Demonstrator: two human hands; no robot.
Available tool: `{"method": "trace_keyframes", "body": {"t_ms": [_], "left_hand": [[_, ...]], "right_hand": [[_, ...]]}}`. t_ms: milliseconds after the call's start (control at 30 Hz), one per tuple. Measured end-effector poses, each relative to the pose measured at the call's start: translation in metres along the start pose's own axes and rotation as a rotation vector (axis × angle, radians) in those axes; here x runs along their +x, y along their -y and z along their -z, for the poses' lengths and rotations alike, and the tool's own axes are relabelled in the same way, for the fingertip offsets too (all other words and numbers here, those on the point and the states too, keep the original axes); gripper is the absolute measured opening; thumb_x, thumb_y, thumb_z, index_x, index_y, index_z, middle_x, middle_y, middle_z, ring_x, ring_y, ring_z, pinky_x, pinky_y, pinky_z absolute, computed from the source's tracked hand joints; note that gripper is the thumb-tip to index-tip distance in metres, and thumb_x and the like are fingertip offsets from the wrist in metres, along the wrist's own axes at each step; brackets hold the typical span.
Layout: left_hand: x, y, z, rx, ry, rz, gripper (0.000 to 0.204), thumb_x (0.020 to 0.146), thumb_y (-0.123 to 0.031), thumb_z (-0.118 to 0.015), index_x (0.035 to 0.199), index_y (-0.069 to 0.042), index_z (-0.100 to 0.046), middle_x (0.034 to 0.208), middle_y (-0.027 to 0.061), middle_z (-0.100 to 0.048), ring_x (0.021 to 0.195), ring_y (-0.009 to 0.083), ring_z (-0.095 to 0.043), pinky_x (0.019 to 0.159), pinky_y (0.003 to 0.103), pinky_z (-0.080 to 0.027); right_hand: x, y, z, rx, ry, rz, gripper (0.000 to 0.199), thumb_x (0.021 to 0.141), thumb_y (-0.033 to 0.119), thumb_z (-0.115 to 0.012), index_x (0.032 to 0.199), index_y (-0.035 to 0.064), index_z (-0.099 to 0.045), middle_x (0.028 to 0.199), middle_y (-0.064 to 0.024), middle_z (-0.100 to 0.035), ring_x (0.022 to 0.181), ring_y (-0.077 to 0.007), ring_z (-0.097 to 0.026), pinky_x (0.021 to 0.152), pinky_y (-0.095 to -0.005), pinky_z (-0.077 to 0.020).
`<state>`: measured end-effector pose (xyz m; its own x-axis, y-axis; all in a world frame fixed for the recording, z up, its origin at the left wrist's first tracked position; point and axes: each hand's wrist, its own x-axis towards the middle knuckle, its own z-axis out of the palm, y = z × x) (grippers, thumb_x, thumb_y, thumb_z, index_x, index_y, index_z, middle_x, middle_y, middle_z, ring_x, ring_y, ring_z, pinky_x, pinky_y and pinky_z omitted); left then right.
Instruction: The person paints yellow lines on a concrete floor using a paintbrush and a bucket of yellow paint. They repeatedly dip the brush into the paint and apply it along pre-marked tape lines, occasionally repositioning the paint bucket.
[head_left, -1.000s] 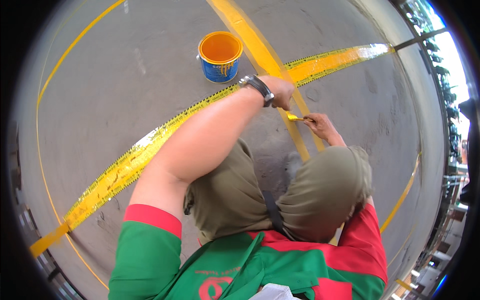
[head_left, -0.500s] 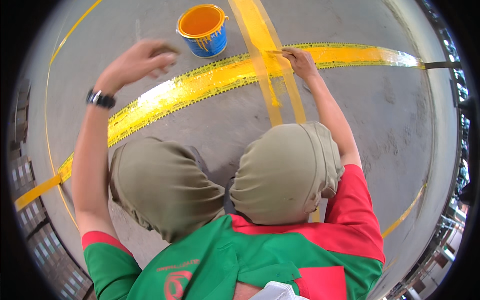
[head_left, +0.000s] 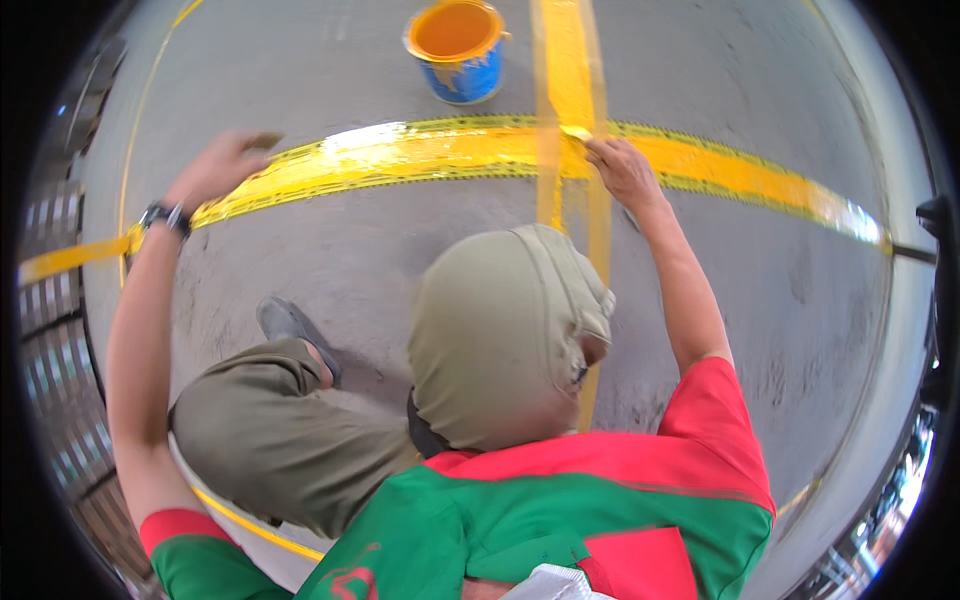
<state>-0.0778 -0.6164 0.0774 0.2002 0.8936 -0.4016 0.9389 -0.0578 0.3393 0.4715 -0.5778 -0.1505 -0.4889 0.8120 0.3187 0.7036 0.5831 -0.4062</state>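
My right hand pinches a small paintbrush, its pale tip at the crossing of two yellow painted strips. One strip runs left to right between dark-patterned tape edges; the other runs away from me between translucent tape bands. My left hand, with a dark watch at the wrist, hangs over the left part of the long strip. Its fingers are apart and slightly blurred, and I see nothing held in them. Beyond the long strip stands a blue paint bucket, its inside and rim coated orange-yellow.
My bent knee is close below the crossing. A grey shoe rests on the concrete floor to its left. Slatted stacks line the far left. A pale raised edge curves along the right.
My left hand has swung left and down, away from the bucket. My left leg has shifted outward, baring the shoe. The view has turned; my right hand stays with the brush at the crossing.
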Motion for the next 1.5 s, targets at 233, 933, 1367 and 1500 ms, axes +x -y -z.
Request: {"method": "trace_keyframes", "body": {"t_ms": [233, 933, 1367, 1500], "left_hand": [[0.116, -0.04, -0.044, -0.324, -0.023, 0.2, 0.055, 0.102, -0.037, -0.051, 0.143, -0.001, -0.052, 0.132, 0.017, -0.063, 0.109, 0.0264, -0.068, 0.089, 0.037, -0.058], [0.358, 0.017, -0.109, -1.445, -0.034, 0.382, 0.039, 0.106, -0.038, -0.048, 0.126, -0.006, -0.058, 0.123, 0.0132, -0.062, 0.112, 0.0308, -0.063, 0.099, 0.061, -0.052], [0.243, -0.037, -0.132, -1.256, -0.266, 0.158, 0.04, 0.107, -0.036, -0.046, 0.118, 0.002, -0.057, 0.105, 0.0144, -0.067, 0.09, 0.0272, -0.072, 0.078, 0.044, -0.066], [0.176, -0.065, -0.141, -1.283, -0.327, 0.132, 0.039, 0.106, -0.036, -0.051, 0.109, 0.002, -0.06, 0.097, 0.0112, -0.066, 0.085, 0.024, -0.072, 0.075, 0.041, -0.066]], "right_hand": [[-0.089, 0.048, 0.013, 0.201, 0.138, -0.152, 0.016, 0.092, 0.014, -0.067, 0.105, 0.0046, -0.067, 0.091, -0.0163, -0.069, 0.087, -0.0364, -0.064, 0.074, -0.0456, -0.051], [-0.202, 0.127, 0.025, 0.777, -0.735, -1.327, 0.031, 0.099, 0.03, -0.068, 0.111, 0.0018, -0.073, 0.069, -0.0005, -0.061, 0.054, -0.0076, -0.049, 0.049, -0.0227, -0.0387], [-0.1, 0.12, 0.056, 0.721, -0.676, -0.957, 0.028, 0.103, 0.022, -0.061, 0.118, -0.0002, -0.069, 0.076, -0.0007, -0.064, 0.063, -0.003, -0.05, 0.056, -0.0181, -0.0427], [-0.031, 0.139, 0.11, 0.615, -0.636, -0.631, 0.026, 0.103, 0.02, -0.06, 0.118, 0.0006, -0.069, 0.08, -0.002, -0.068, 0.065, -0.0039, -0.052, 0.058, -0.0187, -0.0445]]}}
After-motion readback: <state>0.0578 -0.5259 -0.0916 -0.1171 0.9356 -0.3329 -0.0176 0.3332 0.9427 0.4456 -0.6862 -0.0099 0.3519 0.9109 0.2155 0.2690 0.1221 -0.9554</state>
